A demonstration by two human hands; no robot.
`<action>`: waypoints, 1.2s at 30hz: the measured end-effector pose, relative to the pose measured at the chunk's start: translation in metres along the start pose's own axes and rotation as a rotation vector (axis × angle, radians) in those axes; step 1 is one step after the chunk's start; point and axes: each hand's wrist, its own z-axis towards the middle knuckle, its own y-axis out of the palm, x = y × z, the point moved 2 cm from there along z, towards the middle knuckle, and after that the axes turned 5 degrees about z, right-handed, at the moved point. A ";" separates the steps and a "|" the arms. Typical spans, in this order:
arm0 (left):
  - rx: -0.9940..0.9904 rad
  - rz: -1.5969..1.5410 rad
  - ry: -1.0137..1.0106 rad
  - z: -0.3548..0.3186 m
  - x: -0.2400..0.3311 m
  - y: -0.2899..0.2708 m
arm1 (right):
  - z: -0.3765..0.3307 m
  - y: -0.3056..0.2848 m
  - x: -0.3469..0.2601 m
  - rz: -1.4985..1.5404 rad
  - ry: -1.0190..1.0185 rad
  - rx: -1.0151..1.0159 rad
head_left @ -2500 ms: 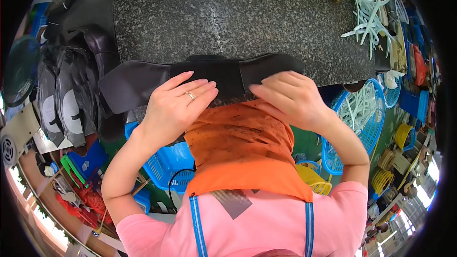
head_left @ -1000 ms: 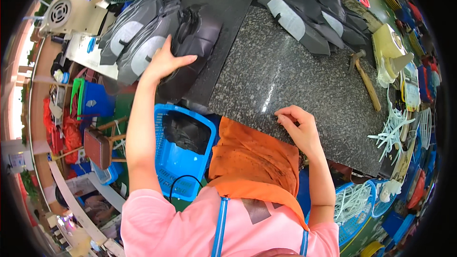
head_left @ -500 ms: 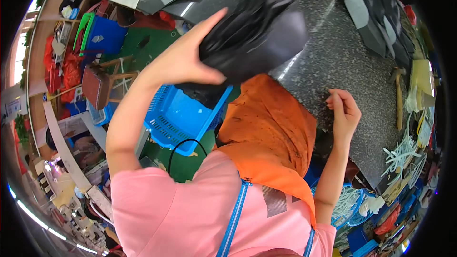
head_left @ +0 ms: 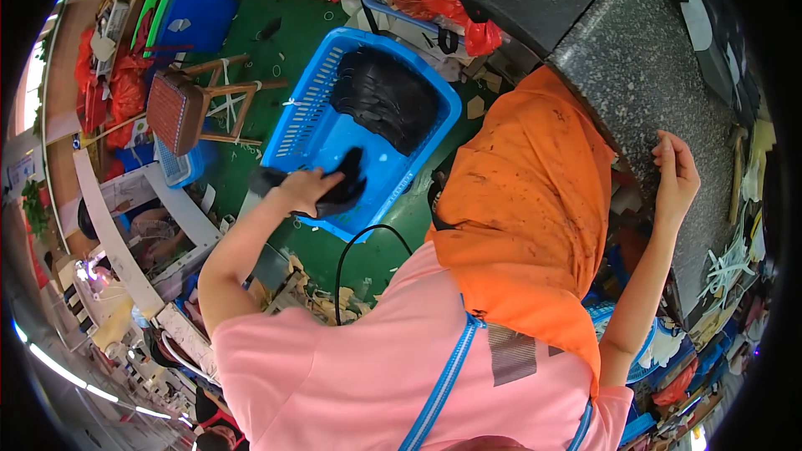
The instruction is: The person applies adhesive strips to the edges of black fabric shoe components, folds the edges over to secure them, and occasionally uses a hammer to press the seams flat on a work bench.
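Note:
My left hand [head_left: 306, 190] is closed on a bundle of black sheet pieces [head_left: 346, 185] over the near left corner of a blue plastic basket [head_left: 281, 139]. The pieces stick out on both sides of the hand, and their far end is blurred. At the basket's far end lies a stack of overlapping black pieces [head_left: 386, 98]. The bare blue bottom shows between stack and hand. On the right, my right hand [head_left: 678, 174] is at the edge of the dark speckled table [head_left: 622, 58], its fingers loosely curled with nothing visible in them.
A brown stool [head_left: 175, 108] and a blue bin [head_left: 194, 21] stand left of the basket on the green floor [head_left: 259, 58]. Red plastic bags [head_left: 443, 12] lie beyond it. A black cable loop [head_left: 341, 271] rises near my left side. Grey-black cut pieces [head_left: 706, 29] lie on the table.
My left hand has brought the black bundle down from above the table's edge to the basket. The view has swung left, showing more basket. My right hand stays by the table edge.

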 end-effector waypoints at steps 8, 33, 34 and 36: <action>0.088 0.518 0.148 0.105 -0.037 0.103 | -0.002 0.004 -0.001 -0.283 -0.165 0.069; 1.866 0.818 0.535 0.101 0.314 -0.553 | -0.024 0.004 -0.030 0.003 -0.411 0.143; 1.847 0.797 0.591 0.115 0.308 -0.575 | -0.027 -0.014 -0.024 -0.146 -0.410 0.218; 1.806 0.844 0.614 0.128 0.302 -0.592 | -0.035 -0.061 -0.002 -0.381 -0.320 0.370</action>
